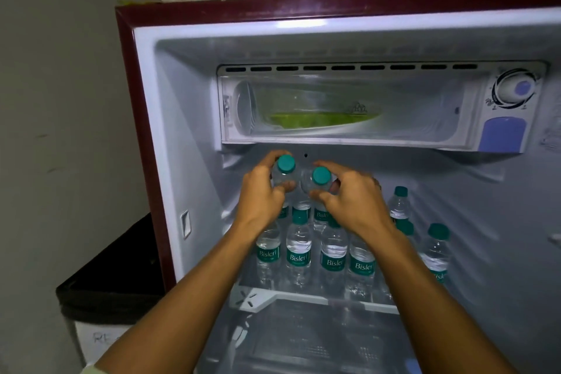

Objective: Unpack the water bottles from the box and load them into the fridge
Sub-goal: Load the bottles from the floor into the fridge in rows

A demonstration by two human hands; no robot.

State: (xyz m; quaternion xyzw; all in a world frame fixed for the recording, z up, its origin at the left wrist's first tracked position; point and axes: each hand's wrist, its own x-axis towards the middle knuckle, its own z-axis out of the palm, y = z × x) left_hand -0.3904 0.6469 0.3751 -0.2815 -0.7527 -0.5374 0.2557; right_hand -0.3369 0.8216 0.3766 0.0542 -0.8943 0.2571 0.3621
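Item: two small water bottles, one per hand, held side by side and near touching inside the open fridge (145,76), above the rear of the upper shelf (303,297) and just below the freezer compartment (349,106).

Left hand (261,191): fingers and thumb curled round the shoulder of the left bottle (283,174), just under its teal cap.
Right hand (349,194): same hold on the right bottle (315,182), cap showing above the fingers.

Handling, as judged: clear thin plastic, full, so moderately light but soft-walled; a hard squeeze would likely dent it. Smooth sides may be slippery if damp. Narrow base, tall body, so prone to tipping. Best taken at the shoulder or neck under the cap, as now, and set down straight.

Already stored: a front row of four labelled bottles (332,252) standing upright on the shelf, more behind them, and further bottles to the right (437,249), apart from the main group.

Obstructions: the freezer's underside leaves little headroom over the caps; the standing rows must be cleared by lifting over them, and a knock could topple several. Free shelf space shows between the main group and the right-hand bottles.

Surroundings: thermostat dial (516,88) at upper right; a dark lined bin (106,282) left of the fridge. The box is not in view.
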